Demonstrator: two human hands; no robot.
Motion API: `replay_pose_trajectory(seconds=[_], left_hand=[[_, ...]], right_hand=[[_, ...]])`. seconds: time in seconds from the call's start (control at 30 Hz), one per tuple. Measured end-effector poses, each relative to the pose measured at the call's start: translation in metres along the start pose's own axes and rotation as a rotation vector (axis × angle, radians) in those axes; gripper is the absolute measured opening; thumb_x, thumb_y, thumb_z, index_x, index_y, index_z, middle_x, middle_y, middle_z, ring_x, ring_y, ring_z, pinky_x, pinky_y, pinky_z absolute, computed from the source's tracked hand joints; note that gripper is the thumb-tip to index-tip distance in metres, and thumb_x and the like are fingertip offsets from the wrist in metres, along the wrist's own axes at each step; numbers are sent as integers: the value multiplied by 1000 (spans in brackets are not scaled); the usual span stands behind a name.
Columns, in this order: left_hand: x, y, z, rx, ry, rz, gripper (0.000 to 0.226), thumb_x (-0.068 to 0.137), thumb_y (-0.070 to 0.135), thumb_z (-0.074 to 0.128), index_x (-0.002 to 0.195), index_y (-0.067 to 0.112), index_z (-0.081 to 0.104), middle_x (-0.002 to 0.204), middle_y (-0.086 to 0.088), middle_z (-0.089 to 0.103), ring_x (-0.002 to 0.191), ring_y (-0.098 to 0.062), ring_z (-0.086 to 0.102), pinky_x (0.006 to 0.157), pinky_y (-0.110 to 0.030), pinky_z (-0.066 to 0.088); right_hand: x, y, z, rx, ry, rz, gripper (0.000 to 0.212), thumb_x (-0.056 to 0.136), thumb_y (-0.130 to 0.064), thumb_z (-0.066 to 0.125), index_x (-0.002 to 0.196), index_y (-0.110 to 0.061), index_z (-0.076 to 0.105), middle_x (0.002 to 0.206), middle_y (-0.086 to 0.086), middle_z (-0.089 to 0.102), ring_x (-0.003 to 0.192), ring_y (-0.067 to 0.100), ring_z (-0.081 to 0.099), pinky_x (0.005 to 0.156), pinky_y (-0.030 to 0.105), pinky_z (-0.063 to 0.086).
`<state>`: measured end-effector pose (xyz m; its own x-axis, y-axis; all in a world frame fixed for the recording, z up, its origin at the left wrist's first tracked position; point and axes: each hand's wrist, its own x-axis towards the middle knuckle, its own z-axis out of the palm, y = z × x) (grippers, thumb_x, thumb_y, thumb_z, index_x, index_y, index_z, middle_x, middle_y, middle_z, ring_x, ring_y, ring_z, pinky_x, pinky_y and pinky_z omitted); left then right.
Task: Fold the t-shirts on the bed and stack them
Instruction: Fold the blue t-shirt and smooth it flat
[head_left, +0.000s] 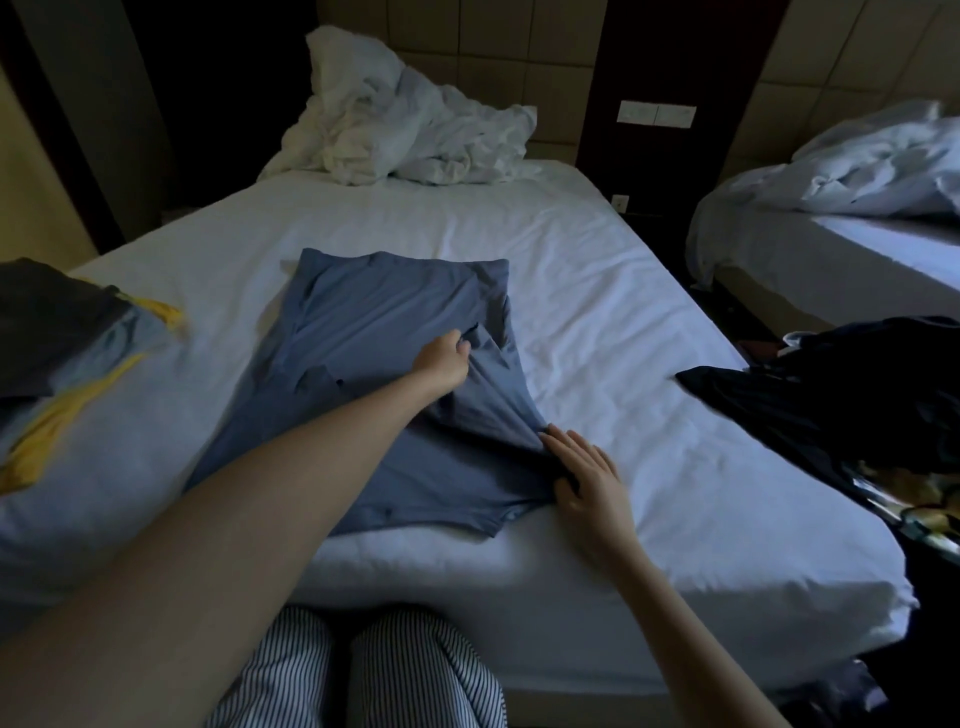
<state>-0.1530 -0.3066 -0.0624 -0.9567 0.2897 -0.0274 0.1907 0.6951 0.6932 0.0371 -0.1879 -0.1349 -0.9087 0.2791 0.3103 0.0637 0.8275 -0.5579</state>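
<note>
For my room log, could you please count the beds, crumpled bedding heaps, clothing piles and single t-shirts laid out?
Beds: 2, near bed and second bed
Crumpled white bedding heaps: 2, near heap and far heap
Clothing piles: 2, left stack and dark pile
Laid-out blue t-shirt: 1
Total: 7
</note>
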Motion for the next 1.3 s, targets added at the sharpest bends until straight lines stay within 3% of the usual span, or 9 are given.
replay_pose_trajectory(seconds=[0.23, 0.3, 0.43, 0.53, 0.6, 0.67, 0.8, 1.13, 1.3], left_hand=[[3, -33, -12, -302, -334, -243, 58, 85, 39, 67, 126, 0, 54, 125, -10, 59, 115, -28, 56, 102, -41, 43], [-2, -32, -14, -281, -342, -189, 38, 88, 28, 66, 113, 1, 59, 110, -5, 61, 103, -22, 58, 93, -32, 45], [-4, -39, -16, 30, -86, -59, 14, 90, 22, 61, 89, 10, 56, 93, -8, 58, 90, -23, 54, 74, -29, 40], [-11, -38, -13, 367, 213, 123, 31, 93, 26, 50, 119, 9, 50, 119, -13, 57, 111, -32, 53, 88, -39, 41], [-20, -30, -1, 318, 334, 420, 48, 89, 33, 40, 131, 12, 50, 129, -12, 56, 120, -33, 49, 97, -40, 36], [-32, -27, 15, 407, 138, 561, 55, 92, 45, 32, 142, 24, 39, 148, -5, 40, 137, -27, 32, 108, -41, 24], [-35, -43, 36, 717, -256, 390, 54, 98, 56, 16, 149, 43, 3, 160, 4, -4, 147, -17, -6, 116, -49, -4], [-74, -67, -28, 679, -442, 427, 52, 100, 46, 30, 150, 36, 18, 160, 6, 8, 147, -14, 2, 116, -39, 3], [-111, -116, -98, 621, -222, 457, 46, 96, 42, 44, 138, 22, 48, 152, 2, 32, 143, -16, 21, 113, -31, 14]], right_hand=[[3, 5, 4, -20, -21, -28, 64, 73, -38, 24, 129, -35, 54, 140, -23, 33, 139, 11, 28, 113, 24, 11], [4, 5, 5, -36, -25, -42, 62, 74, -46, 24, 126, -37, 56, 140, -24, 34, 139, 11, 29, 111, 24, 11], [4, 4, 6, -62, -10, -63, 58, 77, -50, 24, 118, -38, 63, 140, -16, 45, 137, 15, 35, 109, 28, 17], [4, 5, 7, -66, -14, -64, 58, 76, -50, 23, 119, -39, 62, 140, -16, 44, 137, 15, 34, 110, 29, 17], [4, 5, 7, -79, -22, -70, 59, 77, -50, 23, 121, -40, 60, 141, -17, 43, 137, 14, 33, 111, 30, 17], [4, 5, 6, -89, -28, -70, 59, 77, -51, 22, 124, -42, 56, 142, -17, 42, 138, 13, 32, 111, 30, 16], [1, 2, 5, -138, -67, -128, 62, 78, -49, 20, 134, -40, 46, 147, -14, 36, 140, 13, 28, 112, 31, 14], [-6, -2, -3, -262, -172, -200, 79, 70, -72, 19, 138, -37, 41, 153, -9, 25, 143, 16, 18, 113, 30, 7], [-12, -1, -6, -243, -189, -234, 78, 70, -64, 29, 136, -25, 47, 149, 3, 35, 138, 28, 32, 111, 37, 22]])
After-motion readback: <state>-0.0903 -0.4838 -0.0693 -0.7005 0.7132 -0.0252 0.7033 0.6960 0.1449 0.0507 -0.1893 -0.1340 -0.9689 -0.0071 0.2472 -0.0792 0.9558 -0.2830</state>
